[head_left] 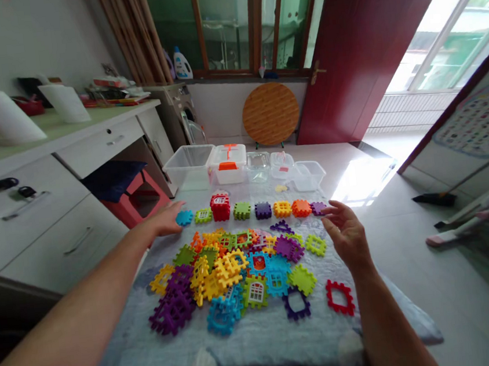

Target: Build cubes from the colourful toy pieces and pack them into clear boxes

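Plastic interlocking tiles (242, 210) stand in 8 stacks (263, 210) toward the cloth-covered table's (167, 360) far edge; a mixed heap (231, 267) nearer the front edge remains unstacked; left hand (169, 219) and right hand (346, 233), spread, flank the stacks

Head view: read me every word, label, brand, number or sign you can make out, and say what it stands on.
No text can be read.
White plastic bottle with blue cap: front markings too blurred.
Pale wall chart dotted with small coloured shapes: any lettering too small.
Small clear plastic tub with a red patch: any print too small.
Multicoloured notched plastic panels: no lettering visible.
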`<state>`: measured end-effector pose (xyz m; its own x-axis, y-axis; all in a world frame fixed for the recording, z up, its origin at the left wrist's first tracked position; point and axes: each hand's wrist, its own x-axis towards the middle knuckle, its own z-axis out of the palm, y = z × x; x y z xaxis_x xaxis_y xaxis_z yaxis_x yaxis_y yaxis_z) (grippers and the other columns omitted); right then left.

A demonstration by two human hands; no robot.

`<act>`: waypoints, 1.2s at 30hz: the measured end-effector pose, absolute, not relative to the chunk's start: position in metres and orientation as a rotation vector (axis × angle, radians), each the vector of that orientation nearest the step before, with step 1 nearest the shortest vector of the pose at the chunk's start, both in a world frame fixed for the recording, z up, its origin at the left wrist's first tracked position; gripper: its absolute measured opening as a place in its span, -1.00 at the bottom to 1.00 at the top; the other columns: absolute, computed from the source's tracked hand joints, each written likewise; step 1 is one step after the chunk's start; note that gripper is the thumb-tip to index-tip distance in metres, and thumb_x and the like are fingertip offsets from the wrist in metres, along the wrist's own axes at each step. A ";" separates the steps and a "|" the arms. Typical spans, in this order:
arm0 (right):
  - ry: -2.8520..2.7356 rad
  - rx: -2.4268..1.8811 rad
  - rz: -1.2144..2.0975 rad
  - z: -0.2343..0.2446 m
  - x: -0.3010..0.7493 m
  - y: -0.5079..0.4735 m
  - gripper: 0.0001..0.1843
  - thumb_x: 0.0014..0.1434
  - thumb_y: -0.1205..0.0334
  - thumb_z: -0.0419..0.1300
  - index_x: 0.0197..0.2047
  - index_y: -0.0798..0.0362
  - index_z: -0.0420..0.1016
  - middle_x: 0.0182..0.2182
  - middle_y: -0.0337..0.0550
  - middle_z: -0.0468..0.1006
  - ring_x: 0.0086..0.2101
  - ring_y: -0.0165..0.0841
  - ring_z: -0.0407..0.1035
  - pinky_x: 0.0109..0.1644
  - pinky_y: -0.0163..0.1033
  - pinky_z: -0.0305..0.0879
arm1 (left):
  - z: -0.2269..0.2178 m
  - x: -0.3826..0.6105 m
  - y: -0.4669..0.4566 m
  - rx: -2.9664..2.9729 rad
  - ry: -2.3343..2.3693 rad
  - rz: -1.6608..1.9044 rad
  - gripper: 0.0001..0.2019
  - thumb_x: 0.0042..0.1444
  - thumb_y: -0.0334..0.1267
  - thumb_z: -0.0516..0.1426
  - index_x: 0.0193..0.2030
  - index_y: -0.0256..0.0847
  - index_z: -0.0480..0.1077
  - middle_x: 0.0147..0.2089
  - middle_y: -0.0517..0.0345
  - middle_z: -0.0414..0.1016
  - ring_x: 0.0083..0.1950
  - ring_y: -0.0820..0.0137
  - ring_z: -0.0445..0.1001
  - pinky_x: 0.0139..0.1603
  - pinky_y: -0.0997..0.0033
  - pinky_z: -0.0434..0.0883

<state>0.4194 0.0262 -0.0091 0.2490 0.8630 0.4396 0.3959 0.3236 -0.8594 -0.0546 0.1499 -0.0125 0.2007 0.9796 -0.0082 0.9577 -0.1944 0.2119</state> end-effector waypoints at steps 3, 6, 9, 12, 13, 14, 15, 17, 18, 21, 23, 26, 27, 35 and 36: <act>-1.304 -1.389 0.479 -0.009 0.445 0.022 -0.59 0.12 0.09 0.19 0.02 0.05 0.34 -0.27 -0.12 0.50 -0.33 -0.33 0.42 -0.19 -0.13 0.40 | -0.019 -0.061 0.131 2.335 1.898 0.340 -0.27 -0.24 -0.22 0.19 0.16 -0.36 0.21 0.18 -0.25 0.33 0.21 -0.07 0.30 0.21 0.05 0.27; -1.498 -1.571 0.481 -0.015 0.454 0.018 -0.66 0.10 0.08 0.18 -0.09 0.07 0.41 -0.36 -0.15 0.49 -0.38 -0.32 0.40 -0.23 -0.14 0.37 | -0.027 -0.064 0.101 2.237 1.995 0.584 -0.34 -0.13 -0.08 0.17 0.15 -0.26 0.20 0.17 -0.14 0.36 0.21 -0.03 0.30 0.21 -0.03 0.27; -1.786 -1.646 0.426 -0.023 0.448 0.015 -0.67 0.07 0.10 0.19 -0.11 0.05 0.44 -0.28 -0.12 0.49 -0.26 -0.27 0.40 -0.12 -0.12 0.33 | -0.036 -0.060 0.069 2.036 2.071 0.635 -0.33 -0.09 0.08 0.14 0.11 -0.32 0.28 0.14 -0.21 0.38 0.15 -0.02 0.37 0.17 0.01 0.32; -2.017 -1.681 0.406 -0.031 0.441 0.014 -0.54 -0.02 0.12 0.26 -0.02 0.01 0.43 -0.17 -0.11 0.45 -0.12 -0.21 0.34 0.03 -0.07 0.25 | -0.045 -0.052 0.046 1.863 2.075 0.689 -0.35 -0.05 0.19 0.09 0.03 -0.31 0.37 0.06 -0.20 0.46 0.07 0.06 0.46 0.10 0.13 0.40; -2.058 -1.705 0.393 -0.034 0.440 0.014 -0.50 -0.04 0.15 0.27 0.01 0.00 0.42 -0.15 -0.11 0.44 -0.10 -0.20 0.32 0.06 -0.06 0.21 | -0.048 -0.049 0.042 1.817 2.079 0.689 -0.36 -0.05 0.20 0.08 0.01 -0.30 0.39 0.02 -0.18 0.50 0.02 0.08 0.49 0.07 0.14 0.42; -2.080 -1.725 0.379 -0.036 0.440 0.014 -0.48 -0.05 0.18 0.27 0.04 -0.02 0.41 -0.13 -0.11 0.43 -0.08 -0.19 0.30 0.08 -0.06 0.19 | -0.050 -0.046 0.038 1.792 2.087 0.682 -0.37 -0.06 0.20 0.08 -0.02 -0.29 0.41 0.00 -0.17 0.52 -0.01 0.08 0.51 0.05 0.15 0.43; -2.091 -1.737 0.368 -0.038 0.440 0.014 -0.47 -0.05 0.21 0.26 0.05 -0.03 0.40 -0.12 -0.12 0.42 -0.08 -0.19 0.29 0.08 -0.07 0.18 | -0.052 -0.044 0.037 1.783 2.102 0.679 -0.39 -0.06 0.20 0.08 -0.05 -0.29 0.43 -0.02 -0.16 0.53 -0.03 0.09 0.52 0.04 0.15 0.44; -2.097 -1.736 0.351 -0.041 0.442 0.014 -0.49 -0.03 0.27 0.21 0.06 -0.03 0.39 -0.14 -0.12 0.42 -0.08 -0.21 0.28 0.07 -0.09 0.17 | -0.055 -0.040 0.035 1.802 2.119 0.702 -0.43 -0.05 0.18 0.09 -0.09 -0.26 0.45 -0.03 -0.13 0.55 -0.04 0.10 0.53 0.04 0.17 0.43; -2.094 -1.735 0.338 -0.041 0.441 0.014 -0.49 -0.02 0.28 0.20 0.06 -0.03 0.40 -0.15 -0.12 0.42 -0.09 -0.21 0.28 0.06 -0.09 0.18 | -0.056 -0.038 0.035 1.817 2.122 0.729 -0.46 -0.05 0.17 0.08 -0.11 -0.25 0.46 -0.04 -0.10 0.55 -0.05 0.12 0.53 0.04 0.19 0.43; -2.059 -1.716 0.259 -0.039 0.435 0.012 -0.50 -0.02 0.30 0.19 0.05 -0.01 0.40 -0.11 -0.09 0.42 -0.05 -0.16 0.26 0.08 -0.05 0.16 | -0.056 -0.035 0.033 1.840 2.116 0.827 -0.52 -0.02 0.13 0.07 -0.16 -0.21 0.48 -0.08 -0.03 0.58 -0.10 0.17 0.54 0.03 0.25 0.43; -2.052 -1.642 0.211 -0.035 0.425 0.011 -0.52 0.02 0.23 0.20 0.06 0.00 0.39 -0.04 -0.06 0.41 -0.01 -0.13 0.24 0.11 -0.01 0.13 | -0.056 -0.034 0.031 1.836 2.133 0.872 -0.56 -0.02 0.10 0.07 -0.19 -0.21 0.49 -0.11 -0.01 0.59 -0.12 0.18 0.54 0.02 0.27 0.43; -2.138 -1.468 0.233 -0.030 0.405 0.009 -0.49 0.05 0.07 0.26 0.08 -0.03 0.37 -0.01 -0.06 0.42 0.00 -0.11 0.24 0.11 0.03 0.11 | -0.058 -0.033 0.028 1.824 2.150 0.912 -0.60 0.00 0.06 0.07 -0.21 -0.19 0.49 -0.15 0.02 0.60 -0.16 0.21 0.55 -0.02 0.31 0.44; -2.174 -1.429 0.252 -0.029 0.399 0.009 -0.47 0.04 0.04 0.28 0.08 -0.04 0.37 -0.03 -0.06 0.44 -0.02 -0.11 0.24 0.10 0.03 0.11 | -0.058 -0.033 0.027 1.824 2.153 0.915 -0.61 0.00 0.06 0.07 -0.21 -0.19 0.49 -0.16 0.03 0.60 -0.18 0.22 0.55 -0.03 0.32 0.44; -2.224 -1.413 0.286 -0.032 0.381 0.008 -0.57 0.03 0.24 0.24 0.02 -0.02 0.44 -0.16 -0.09 0.48 -0.12 -0.19 0.27 0.02 -0.06 0.19 | -0.059 -0.034 0.025 1.820 2.141 0.949 -0.65 -0.01 0.00 0.08 -0.23 -0.18 0.50 -0.19 0.06 0.61 -0.24 0.26 0.55 -0.13 0.36 0.46; -2.215 -1.410 0.290 -0.032 0.381 0.008 -0.59 0.03 0.25 0.23 0.00 -0.01 0.46 -0.17 -0.10 0.48 -0.14 -0.21 0.28 0.01 -0.08 0.20 | -0.059 -0.034 0.025 1.818 2.137 0.952 -0.65 -0.01 0.00 0.08 -0.23 -0.18 0.50 -0.20 0.06 0.61 -0.25 0.27 0.55 -0.16 0.37 0.46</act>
